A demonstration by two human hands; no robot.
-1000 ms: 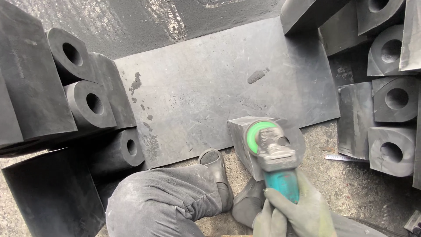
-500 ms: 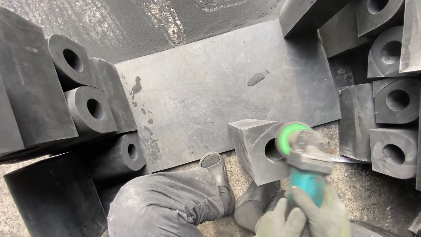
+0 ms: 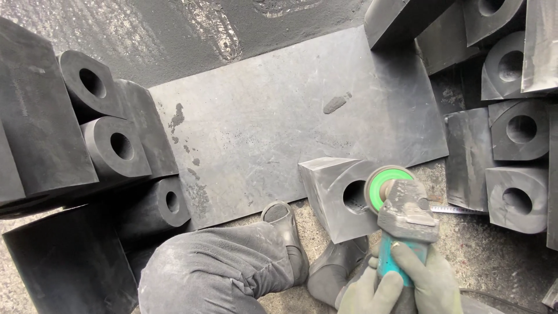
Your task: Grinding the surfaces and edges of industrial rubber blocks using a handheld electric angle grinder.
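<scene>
- The angle grinder is held at the lower right, its green disc set against the bored face of a dark rubber block lying at the near edge of a grey mat.
- The tool is judged stiff, fairly heavy and prone to kick; the teal handle is taken as the grip point, well behind the disc.
- The left hand and right hand, both gloved, are wrapped around that handle, fingers curled tight together, not spread.
- The block is judged dense, slightly yielding and unlikely to slide.
- More bored blocks are stacked on both sides; a boot rests beside the block.
</scene>
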